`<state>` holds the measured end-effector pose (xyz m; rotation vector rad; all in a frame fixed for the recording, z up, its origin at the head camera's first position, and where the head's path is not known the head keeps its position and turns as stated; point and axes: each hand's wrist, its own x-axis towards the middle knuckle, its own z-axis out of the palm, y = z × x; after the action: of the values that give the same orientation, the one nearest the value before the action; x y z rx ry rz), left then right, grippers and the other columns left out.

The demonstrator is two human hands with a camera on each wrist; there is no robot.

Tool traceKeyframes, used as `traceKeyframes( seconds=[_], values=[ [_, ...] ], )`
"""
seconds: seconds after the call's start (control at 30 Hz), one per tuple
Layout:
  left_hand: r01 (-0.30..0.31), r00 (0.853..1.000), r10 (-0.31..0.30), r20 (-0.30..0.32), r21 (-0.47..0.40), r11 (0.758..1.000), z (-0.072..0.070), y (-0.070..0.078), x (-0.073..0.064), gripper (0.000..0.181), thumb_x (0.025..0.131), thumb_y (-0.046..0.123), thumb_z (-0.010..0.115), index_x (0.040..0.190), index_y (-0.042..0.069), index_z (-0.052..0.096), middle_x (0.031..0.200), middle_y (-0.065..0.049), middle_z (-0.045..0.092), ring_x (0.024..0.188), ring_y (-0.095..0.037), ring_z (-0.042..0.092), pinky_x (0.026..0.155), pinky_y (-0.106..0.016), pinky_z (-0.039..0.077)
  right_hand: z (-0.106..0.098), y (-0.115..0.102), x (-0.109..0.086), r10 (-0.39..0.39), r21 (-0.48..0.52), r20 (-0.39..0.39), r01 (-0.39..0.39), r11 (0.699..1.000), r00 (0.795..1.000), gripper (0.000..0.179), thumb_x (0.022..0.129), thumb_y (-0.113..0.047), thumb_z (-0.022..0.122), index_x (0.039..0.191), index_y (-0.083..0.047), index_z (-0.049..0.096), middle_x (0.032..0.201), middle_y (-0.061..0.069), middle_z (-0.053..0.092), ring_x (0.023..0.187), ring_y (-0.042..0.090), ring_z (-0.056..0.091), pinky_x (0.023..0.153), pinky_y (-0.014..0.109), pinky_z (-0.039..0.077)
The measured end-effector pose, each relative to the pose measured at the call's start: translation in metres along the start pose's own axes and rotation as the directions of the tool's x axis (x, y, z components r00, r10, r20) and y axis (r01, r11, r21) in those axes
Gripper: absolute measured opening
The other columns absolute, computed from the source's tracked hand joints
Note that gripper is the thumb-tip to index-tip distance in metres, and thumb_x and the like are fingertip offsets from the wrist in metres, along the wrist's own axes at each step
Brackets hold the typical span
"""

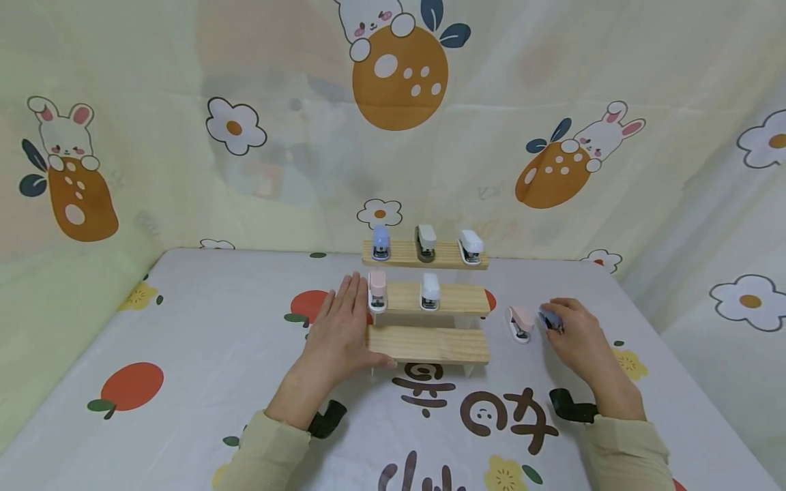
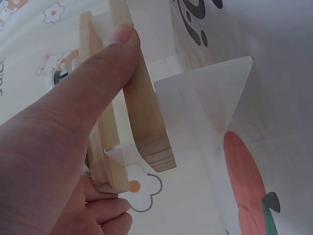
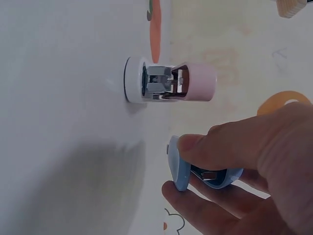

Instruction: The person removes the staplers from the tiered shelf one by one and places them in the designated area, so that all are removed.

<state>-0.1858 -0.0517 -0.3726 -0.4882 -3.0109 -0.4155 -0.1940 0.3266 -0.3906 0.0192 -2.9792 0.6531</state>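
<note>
My left hand (image 1: pixel 340 334) lies along the left side of a three-tier wooden display stand (image 1: pixel 442 345), fingers extended. In the left wrist view its thumb (image 2: pixel 110 61) presses the front board (image 2: pixel 146 117). My right hand (image 1: pixel 578 344) holds a small blue stapler (image 3: pixel 180 164) between thumb and fingers, right of the stand. Just left of that hand, a pink-and-white stapler (image 1: pixel 520 322) stands on the table. On the middle tier are a pink stapler (image 1: pixel 377 286) and a white stapler (image 1: pixel 430 290). The lowest tier bears nothing.
On the top tier stand a blue-violet stapler (image 1: pixel 381 242), a grey-green stapler (image 1: pixel 426 242) and a white stapler (image 1: pixel 471 245). Clear supports (image 2: pixel 205 93) carry the boards. A printed cloth (image 1: pixel 202 341) covers the table, and a printed curtain (image 1: pixel 295 191) hangs behind it.
</note>
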Motion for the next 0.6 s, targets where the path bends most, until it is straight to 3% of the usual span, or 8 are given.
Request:
traceKeyframes(
  seconds=[0.6],
  values=[
    [0.007,1.0,-0.007,-0.003,-0.011,1.0,0.0,0.0,0.0,0.142,0.056,0.066,0.087,0.158,0.0,0.012,0.167,-0.015,0.013,0.155,-0.029,0.011,0.127,-0.045,0.015,0.012,0.014,0.003,0.013,-0.005,0.046,-0.013,1.0,0.999,0.043,0.087,0.009,0.057,0.13,0.01,0.055,0.14,0.038,0.038,0.128,0.056,0.038,0.105,0.07,0.036]
  ],
)
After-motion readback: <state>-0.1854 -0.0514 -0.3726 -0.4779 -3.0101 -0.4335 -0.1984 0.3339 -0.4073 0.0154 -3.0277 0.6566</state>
